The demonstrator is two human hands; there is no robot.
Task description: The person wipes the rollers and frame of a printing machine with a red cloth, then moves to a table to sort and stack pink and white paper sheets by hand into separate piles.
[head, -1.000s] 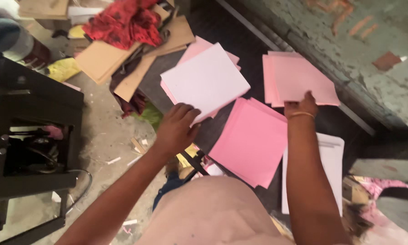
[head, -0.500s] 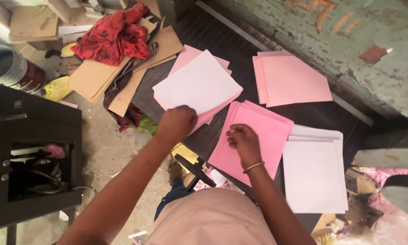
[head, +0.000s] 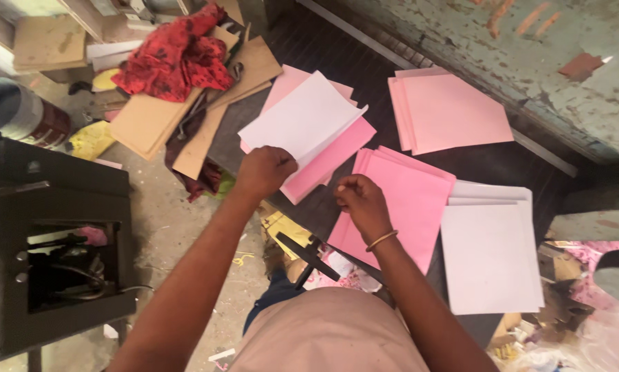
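My left hand (head: 263,170) grips the near corner of a white sheet (head: 302,120), lifted off a pale pink pile (head: 337,148) on a dark table (head: 364,62). My right hand (head: 359,200), a bangle on its wrist, is closed at the near-left edge of a bright pink stack (head: 409,200); whether it pinches a sheet I cannot tell. To the right of that stack lies a white stack (head: 492,255). Another light pink stack (head: 450,110) rests farther back.
A black machine (head: 54,255) stands at the left. Brown cardboard pieces (head: 151,120) and a red cloth (head: 175,55) lie beyond it, with a paint can (head: 27,117) on the floor. A worn greenish wall (head: 530,48) runs behind the table. Scraps litter the floor at right.
My right hand drew back from the far pink stack to the near edge of the bright pink stack. My left hand kept hold of the white sheet, which now curls upward.
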